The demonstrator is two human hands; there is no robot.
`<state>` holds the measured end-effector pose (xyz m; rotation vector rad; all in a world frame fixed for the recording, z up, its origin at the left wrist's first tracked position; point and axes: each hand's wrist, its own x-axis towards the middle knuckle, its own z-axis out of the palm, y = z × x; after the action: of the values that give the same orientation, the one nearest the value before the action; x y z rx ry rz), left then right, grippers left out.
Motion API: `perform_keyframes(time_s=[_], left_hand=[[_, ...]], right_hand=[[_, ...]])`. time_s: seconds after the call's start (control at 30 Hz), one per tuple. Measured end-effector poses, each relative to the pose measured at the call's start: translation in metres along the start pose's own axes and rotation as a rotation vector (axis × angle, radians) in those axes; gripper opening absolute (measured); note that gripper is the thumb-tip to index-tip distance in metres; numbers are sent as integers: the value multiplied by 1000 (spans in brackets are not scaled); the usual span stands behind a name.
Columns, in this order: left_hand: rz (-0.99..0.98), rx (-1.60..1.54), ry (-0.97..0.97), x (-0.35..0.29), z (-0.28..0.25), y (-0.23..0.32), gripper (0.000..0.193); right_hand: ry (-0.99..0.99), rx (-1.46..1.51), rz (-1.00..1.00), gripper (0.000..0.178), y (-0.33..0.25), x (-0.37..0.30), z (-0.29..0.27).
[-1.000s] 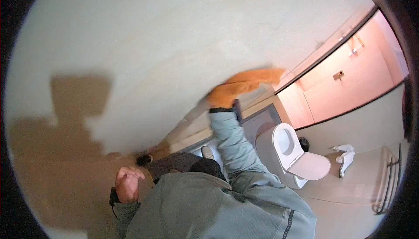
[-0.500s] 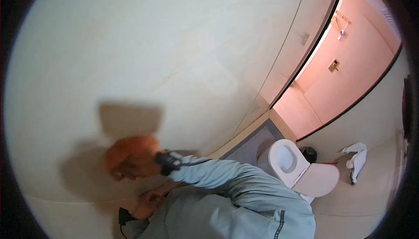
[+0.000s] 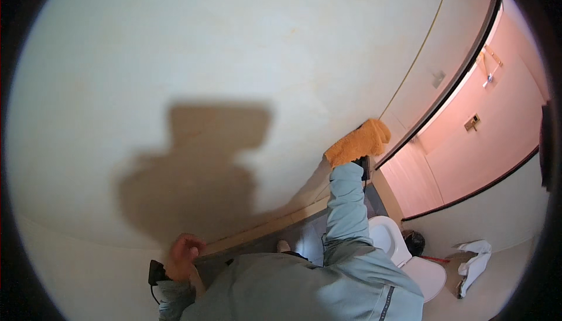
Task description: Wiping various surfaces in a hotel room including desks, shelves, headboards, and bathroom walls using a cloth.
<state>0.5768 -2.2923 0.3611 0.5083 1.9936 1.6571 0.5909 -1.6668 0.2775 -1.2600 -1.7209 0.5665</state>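
An orange, fluffy cleaning cloth (image 3: 356, 143) lies against the pale wall (image 3: 246, 45) near its right end. My right arm stretches out to it, and the cloth covers most of my right hand (image 3: 366, 140), so the fingers barely show. A dark band sits at that wrist. Low on the left, close to my body, my left hand (image 3: 185, 255) hangs with loosely curled fingers apart from the thumb and nothing visible in it. A black device (image 3: 156, 272) is strapped at the left wrist.
At right stands a white toilet (image 3: 386, 236) with its lid raised, beside a black bin (image 3: 414, 242). A white cloth (image 3: 475, 262) hangs on the right wall. Beyond a black-framed opening (image 3: 468, 66) is a pink-lit shower area with a tap (image 3: 472, 123).
My right hand has swept the orange cloth rightward along the wall, from the lower left toward the opening. My left hand has shifted slightly left, and the view has turned a little.
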Motion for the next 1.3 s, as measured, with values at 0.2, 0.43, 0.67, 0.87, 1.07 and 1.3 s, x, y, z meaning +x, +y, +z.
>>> perform_keyframes(time_s=[0.2, 0.43, 0.67, 0.87, 1.07, 1.3], left_hand=[[160, 36, -41, 18, 3, -6, 29], [218, -471, -333, 55, -1, -12, 45], [619, -362, -280, 24, -39, 12, 22], [766, -81, -87, -19, -58, 30, 15], [591, -85, -77, 5, -59, -4, 26], [360, -444, -321, 53, 24, 32, 34]], right_hand=[[-208, 404, -668, 57, -246, -109, -24], [-707, 615, -1451, 58, -432, -213, -139], [542, 333, -687, 76, -356, 93, -174], [309, -118, -338, 64, -356, 209, -155], [239, 239, -1067, 52, -513, 22, -142], [23, 759, -1668, 35, -511, -96, -205]])
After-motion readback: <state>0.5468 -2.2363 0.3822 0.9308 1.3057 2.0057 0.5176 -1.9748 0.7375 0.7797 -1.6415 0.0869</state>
